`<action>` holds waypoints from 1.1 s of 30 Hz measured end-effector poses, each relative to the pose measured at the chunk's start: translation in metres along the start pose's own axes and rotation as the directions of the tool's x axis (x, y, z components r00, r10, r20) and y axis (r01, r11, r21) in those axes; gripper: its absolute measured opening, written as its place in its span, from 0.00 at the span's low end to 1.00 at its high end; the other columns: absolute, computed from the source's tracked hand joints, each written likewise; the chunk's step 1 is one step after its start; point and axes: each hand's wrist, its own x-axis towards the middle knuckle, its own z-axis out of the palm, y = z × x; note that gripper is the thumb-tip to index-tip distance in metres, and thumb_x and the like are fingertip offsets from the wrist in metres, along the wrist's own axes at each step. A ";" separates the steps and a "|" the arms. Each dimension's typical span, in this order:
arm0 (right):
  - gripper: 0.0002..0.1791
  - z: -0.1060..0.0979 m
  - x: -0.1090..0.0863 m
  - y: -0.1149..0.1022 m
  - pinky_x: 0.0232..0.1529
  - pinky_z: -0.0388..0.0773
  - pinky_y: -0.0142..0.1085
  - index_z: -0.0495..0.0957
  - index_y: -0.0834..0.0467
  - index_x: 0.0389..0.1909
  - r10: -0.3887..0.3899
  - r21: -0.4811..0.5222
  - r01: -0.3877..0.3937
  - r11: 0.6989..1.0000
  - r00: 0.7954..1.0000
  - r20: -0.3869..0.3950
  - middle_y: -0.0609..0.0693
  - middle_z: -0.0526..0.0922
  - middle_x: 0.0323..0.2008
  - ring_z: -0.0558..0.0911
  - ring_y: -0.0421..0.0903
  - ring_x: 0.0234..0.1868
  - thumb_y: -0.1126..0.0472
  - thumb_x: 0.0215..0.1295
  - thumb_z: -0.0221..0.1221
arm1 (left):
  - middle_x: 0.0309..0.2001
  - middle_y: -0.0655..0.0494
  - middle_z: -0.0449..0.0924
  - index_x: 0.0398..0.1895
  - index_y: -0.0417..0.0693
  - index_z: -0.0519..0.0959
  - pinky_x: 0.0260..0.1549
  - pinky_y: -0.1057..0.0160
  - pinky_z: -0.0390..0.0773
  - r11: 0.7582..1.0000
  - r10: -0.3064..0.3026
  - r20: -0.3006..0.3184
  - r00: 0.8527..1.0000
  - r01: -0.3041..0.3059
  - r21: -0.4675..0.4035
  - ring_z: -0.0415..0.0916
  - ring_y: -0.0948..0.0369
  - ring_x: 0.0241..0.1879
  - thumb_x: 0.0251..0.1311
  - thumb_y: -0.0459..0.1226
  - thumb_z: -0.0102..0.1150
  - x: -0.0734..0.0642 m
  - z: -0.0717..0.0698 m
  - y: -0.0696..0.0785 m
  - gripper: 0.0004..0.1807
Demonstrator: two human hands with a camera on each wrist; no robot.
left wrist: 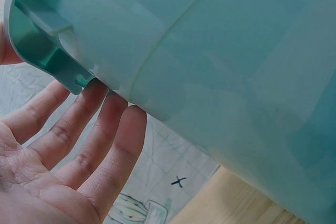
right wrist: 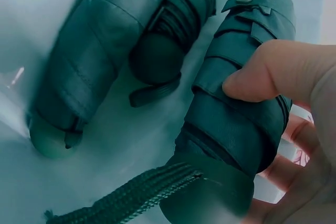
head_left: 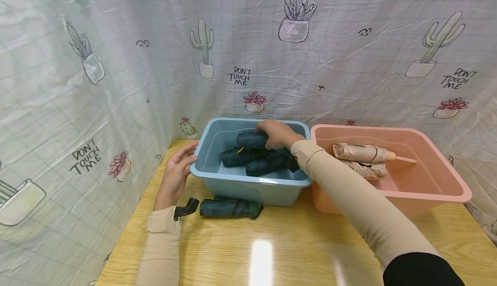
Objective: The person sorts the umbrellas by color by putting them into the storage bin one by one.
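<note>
A light blue plastic bin [head_left: 240, 179] stands on the table. My left hand [head_left: 176, 174] touches its left rim, thumb at the rim's edge and nearly straight fingertips against the outer wall [left wrist: 210, 77] below the lip. Inside the bin, my right hand [head_left: 276, 134] grips a folded dark green umbrella [right wrist: 236, 124], thumb on one side and fingers behind. A braided wrist strap [right wrist: 126, 195] hangs from its end cap. Beneath it lie two more dark folded umbrellas, a rear one [head_left: 233, 157] and a front one [head_left: 264, 166].
Another dark green folded umbrella [head_left: 225, 208] lies on the wooden table [head_left: 217, 251] before the blue bin. At right, a pink bin [head_left: 427, 195] holds beige folded umbrellas [head_left: 359, 152], one with its handle sticking out. A cactus-print curtain [head_left: 248, 53] stands behind and at the left.
</note>
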 end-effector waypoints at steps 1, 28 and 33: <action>0.31 0.002 0.000 0.000 0.62 0.77 0.51 0.76 0.56 0.64 0.005 -0.013 -0.005 1.000 1.000 0.000 0.55 0.80 0.62 0.79 0.54 0.59 0.71 0.58 0.65 | 0.57 0.57 0.77 0.74 0.38 0.66 0.43 0.68 0.83 1.000 0.000 0.001 1.000 0.000 0.000 0.78 0.64 0.53 0.74 0.36 0.56 0.000 0.000 0.000 0.28; 0.06 0.011 0.001 -0.005 0.34 0.84 0.51 0.85 0.58 0.39 0.154 -0.371 -0.158 0.915 0.987 -0.041 0.56 0.88 0.40 0.83 0.52 0.33 0.66 0.69 0.58 | 0.56 0.58 0.78 0.74 0.38 0.66 0.44 0.67 0.82 1.000 -0.003 0.005 1.000 0.003 -0.003 0.78 0.64 0.53 0.73 0.36 0.58 0.001 -0.001 -0.001 0.30; 0.05 0.010 0.002 -0.004 0.35 0.84 0.51 0.85 0.57 0.38 0.164 -0.312 -0.165 0.936 0.986 -0.029 0.55 0.87 0.39 0.83 0.51 0.33 0.64 0.68 0.60 | 0.56 0.58 0.78 0.74 0.38 0.66 0.44 0.67 0.82 1.000 -0.001 0.003 1.000 0.001 -0.006 0.78 0.64 0.52 0.73 0.36 0.58 0.001 -0.001 -0.001 0.29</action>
